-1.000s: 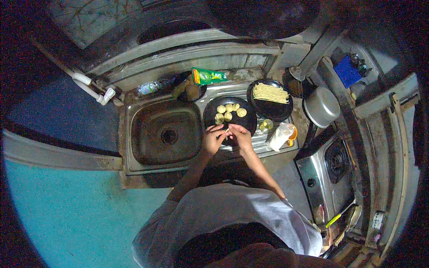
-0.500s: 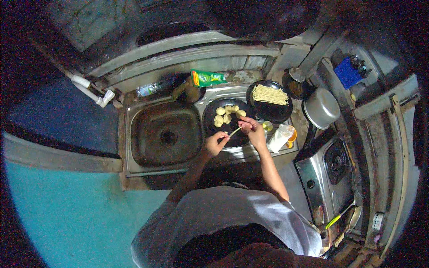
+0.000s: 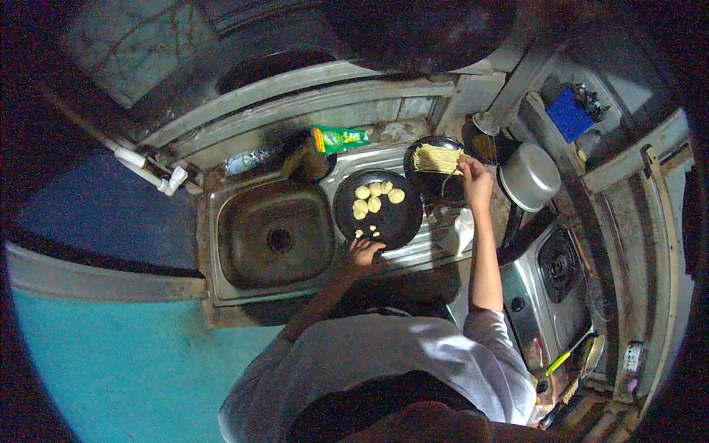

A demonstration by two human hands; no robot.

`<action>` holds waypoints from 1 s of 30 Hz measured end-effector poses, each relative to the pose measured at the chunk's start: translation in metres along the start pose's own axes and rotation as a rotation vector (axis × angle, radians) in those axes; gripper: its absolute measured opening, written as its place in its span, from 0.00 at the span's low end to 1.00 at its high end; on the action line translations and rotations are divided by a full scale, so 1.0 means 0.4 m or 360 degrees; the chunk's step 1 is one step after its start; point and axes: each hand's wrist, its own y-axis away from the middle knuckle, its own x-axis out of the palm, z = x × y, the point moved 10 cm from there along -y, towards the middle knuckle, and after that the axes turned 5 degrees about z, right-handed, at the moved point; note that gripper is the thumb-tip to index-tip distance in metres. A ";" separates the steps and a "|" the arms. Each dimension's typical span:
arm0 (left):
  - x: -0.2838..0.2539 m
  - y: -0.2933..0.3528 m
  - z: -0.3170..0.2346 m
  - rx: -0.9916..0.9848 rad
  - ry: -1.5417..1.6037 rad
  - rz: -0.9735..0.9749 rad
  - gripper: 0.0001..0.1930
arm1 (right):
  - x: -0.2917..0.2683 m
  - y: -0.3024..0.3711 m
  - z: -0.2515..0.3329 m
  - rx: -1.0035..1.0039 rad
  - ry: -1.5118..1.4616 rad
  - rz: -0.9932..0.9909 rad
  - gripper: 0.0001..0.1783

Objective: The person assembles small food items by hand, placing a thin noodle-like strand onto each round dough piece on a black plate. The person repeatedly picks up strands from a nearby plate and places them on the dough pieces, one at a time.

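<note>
Round pale dough balls (image 3: 375,189) sit grouped on the far half of a black round plate (image 3: 402,225), with small dough bits near its front edge. My left hand (image 3: 364,252) rests at that front edge, fingers stretched over the rim beside the bits and holding nothing I can see. Off to the right, my right hand (image 3: 475,177) is over a second black plate (image 3: 421,181), thumb and fingertips pinched at the right end of a row of thin dough strips (image 3: 437,159). A strand seems to hang below the fingers.
A steel sink basin (image 3: 277,229) lies to the left. Behind stands a green packet (image 3: 340,139) by a dark container. On the right are a white bag (image 3: 463,230), a silver pot (image 3: 530,177) and a gas stove (image 3: 557,266).
My right hand has moved up and right, from the dough-ball plate to the strips. My left hand has lowered to the near rim. The thin strip between them no longer spans my hands.
</note>
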 end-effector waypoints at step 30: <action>-0.102 0.008 -0.061 0.0027 0.0018 -0.0022 0.26 | 0.114 -0.158 -0.646 0.0366 0.0833 -0.0014 0.11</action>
